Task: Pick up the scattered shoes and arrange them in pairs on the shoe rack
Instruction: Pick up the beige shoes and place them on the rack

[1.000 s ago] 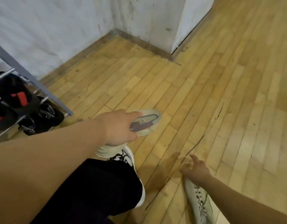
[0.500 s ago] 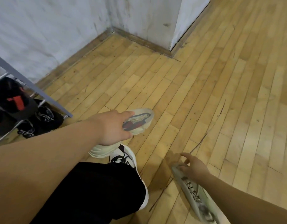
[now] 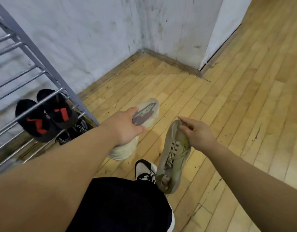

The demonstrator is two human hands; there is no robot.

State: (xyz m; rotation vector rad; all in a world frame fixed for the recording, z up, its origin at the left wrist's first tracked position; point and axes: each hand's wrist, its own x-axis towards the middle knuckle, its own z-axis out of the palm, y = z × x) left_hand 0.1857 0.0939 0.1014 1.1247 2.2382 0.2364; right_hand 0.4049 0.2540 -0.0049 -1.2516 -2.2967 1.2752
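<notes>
Lifted off the floor (image 3: 228,106): grey-green shoe (image 3: 173,158), now gripped by the right hand (image 3: 200,133). Cream shoe (image 3: 148,113) is held in the left hand (image 3: 126,129). Pickup is judged done; side-by-side placement on the shoe rack (image 3: 32,52) is required next.

A wooden strip floor (image 3: 228,114) of pale yellow boards runs up to a brown skirting board (image 3: 171,60) at the foot of the scuffed walls. At the left a grey metal shoe rack (image 3: 49,72) stands on it, its tiers made of thin bars. A pair of black shoes with red marks (image 3: 35,126) lies side by side on one tier, toes pointing towards the wall. Beneath them sit black shoes with white lettering (image 3: 79,127), perhaps on the lowest bars or on the boards themselves; the rails hide which. Near the bottom edge a white and black sneaker (image 3: 144,169), worn on a foot, stands flat on the boards.
</notes>
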